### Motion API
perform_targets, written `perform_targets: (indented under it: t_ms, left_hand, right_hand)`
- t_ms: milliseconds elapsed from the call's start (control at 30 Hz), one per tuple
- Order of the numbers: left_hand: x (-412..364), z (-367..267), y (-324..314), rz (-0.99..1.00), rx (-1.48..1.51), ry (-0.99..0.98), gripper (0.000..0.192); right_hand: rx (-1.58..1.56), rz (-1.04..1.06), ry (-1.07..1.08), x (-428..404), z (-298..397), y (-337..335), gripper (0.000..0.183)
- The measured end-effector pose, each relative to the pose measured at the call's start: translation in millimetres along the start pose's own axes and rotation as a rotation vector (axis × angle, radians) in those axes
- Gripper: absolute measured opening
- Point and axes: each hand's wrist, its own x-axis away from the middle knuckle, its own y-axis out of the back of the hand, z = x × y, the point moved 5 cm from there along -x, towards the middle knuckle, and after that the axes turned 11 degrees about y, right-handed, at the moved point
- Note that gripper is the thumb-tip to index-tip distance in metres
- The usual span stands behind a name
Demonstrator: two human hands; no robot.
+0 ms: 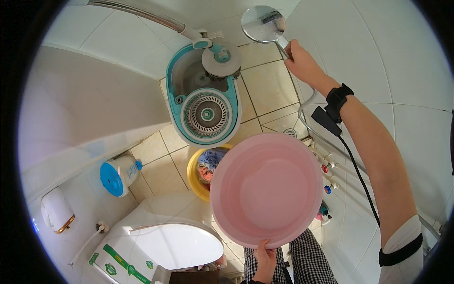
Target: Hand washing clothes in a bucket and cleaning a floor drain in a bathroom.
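My right hand (306,65), arm stretched out, grips the handle of a chrome handheld shower head (264,24) with its round face turned upward. No water is plainly seen coming from it. At the bottom my left hand (265,261) holds the near rim of a round pink plastic basin (266,188), with the thumb over the edge. The inside of the basin faces me, and I cannot tell whether there is water in it. Partly hidden behind it, a yellow basin (191,174) on the floor contains blue and coral-coloured cloth (211,159).
A teal mop bucket (169,80) with a spin basket and a mop (220,62) stands ahead. To the left are a white toilet (177,245) and a blue-lidded container (113,177). Pipes with red and blue valves (327,190) and the shower hose (301,112) run along the right wall.
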Motion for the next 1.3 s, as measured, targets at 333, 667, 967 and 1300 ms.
perform_targets:
  t_ms: [333,667,967,1300]
  left_hand:
    - [-1.7,1.1,2.2,0.020,-0.010,-0.004,0.032]
    - [2.0,-4.8,1.0,0.040,-0.059,-0.036,0.044]
    - [5.6,-7.9,1.8,0.006,-0.061,-0.049,0.042]
    - [1.5,-8.8,15.2,-0.050,-0.092,-0.043,0.034]
  right_hand:
    - [0.090,-0.074,0.041,-14.2,-1.8,3.9,0.020]
    - [0.188,0.342,-0.200,20.1,-43.9,-2.8,0.021]
    - [0.159,0.119,-0.075,5.1,-34.0,8.9,0.020]
    - [0.088,0.229,-0.183,52.8,-52.4,4.9,0.019]
